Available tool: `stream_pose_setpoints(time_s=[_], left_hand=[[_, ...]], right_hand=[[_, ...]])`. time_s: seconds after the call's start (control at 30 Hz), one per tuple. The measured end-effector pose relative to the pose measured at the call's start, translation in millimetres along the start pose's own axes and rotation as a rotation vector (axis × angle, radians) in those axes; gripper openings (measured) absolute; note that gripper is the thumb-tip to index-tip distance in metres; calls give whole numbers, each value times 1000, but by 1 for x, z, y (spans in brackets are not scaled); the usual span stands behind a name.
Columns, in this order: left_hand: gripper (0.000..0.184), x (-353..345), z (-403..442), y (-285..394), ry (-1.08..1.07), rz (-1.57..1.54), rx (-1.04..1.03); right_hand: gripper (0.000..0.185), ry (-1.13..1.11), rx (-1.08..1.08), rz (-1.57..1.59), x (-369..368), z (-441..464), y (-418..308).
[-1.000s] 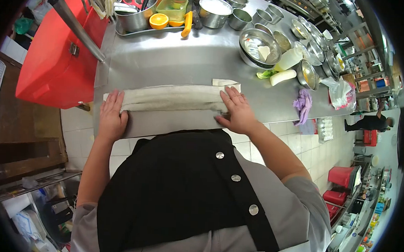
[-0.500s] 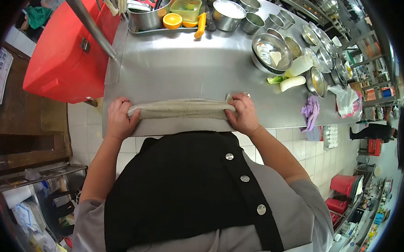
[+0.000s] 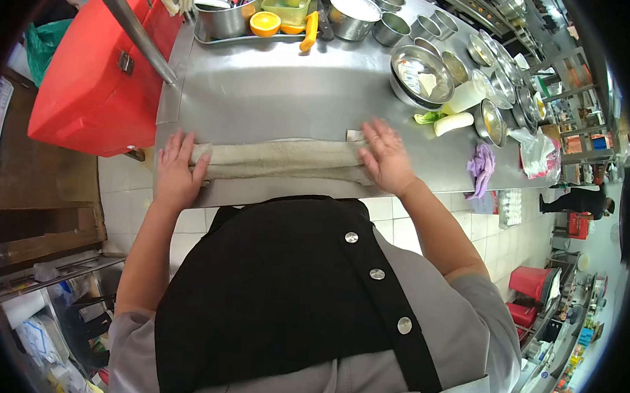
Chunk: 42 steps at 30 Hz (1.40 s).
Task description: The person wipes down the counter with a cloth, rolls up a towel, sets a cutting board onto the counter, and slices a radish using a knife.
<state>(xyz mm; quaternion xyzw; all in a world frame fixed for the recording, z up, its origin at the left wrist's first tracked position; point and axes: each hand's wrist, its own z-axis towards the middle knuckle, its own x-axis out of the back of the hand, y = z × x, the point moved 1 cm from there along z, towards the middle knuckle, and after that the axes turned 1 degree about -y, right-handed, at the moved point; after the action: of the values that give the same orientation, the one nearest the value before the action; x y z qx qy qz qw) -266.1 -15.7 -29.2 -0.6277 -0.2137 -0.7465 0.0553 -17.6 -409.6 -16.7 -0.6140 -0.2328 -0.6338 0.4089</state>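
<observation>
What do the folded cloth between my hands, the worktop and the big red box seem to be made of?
Folded cloth: fabric, possibly cotton, matte and beige, with soft creases.
Worktop: metal, probably stainless steel, smooth grey with a sheen and blurred reflections.
Red box: likely moulded plastic, smooth and slightly glossy, with rounded edges.

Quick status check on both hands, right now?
Left hand: open, fingers extended, at the cloth's left end, not gripping it.
Right hand: open, fingers spread, at the cloth's right end, not gripping it.
</observation>
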Motion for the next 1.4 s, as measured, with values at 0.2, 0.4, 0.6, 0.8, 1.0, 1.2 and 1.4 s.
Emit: stream_pose_setpoints(time_s=[0.2,0.4,0.6,0.8,1.0,1.2,1.4], left_hand=[[62,-6,-1,27,19,1,-102],[60,-10,-8,15,47,-42,-149],[59,-13,-11,6,113,-30,-133],[59,-16,2,23,77,-24,-163],[58,-23,5,21,109,-74,-209],[55,-19,1,22,116,-45,-197],[54,-20,1,20,93,-18,-115]], right_hand=[[65,44,-63,-32,-14,-10,-19],[65,-49,-93,-102,-25,-12,-18],[63,-5,-185,-72,-24,-15,-36],[62,34,-145,-111,-26,-23,-12],[64,74,-164,-1,-4,-22,3],[61,142,-98,43,12,-1,1],[59,109,12,-80,-20,-6,-4]])
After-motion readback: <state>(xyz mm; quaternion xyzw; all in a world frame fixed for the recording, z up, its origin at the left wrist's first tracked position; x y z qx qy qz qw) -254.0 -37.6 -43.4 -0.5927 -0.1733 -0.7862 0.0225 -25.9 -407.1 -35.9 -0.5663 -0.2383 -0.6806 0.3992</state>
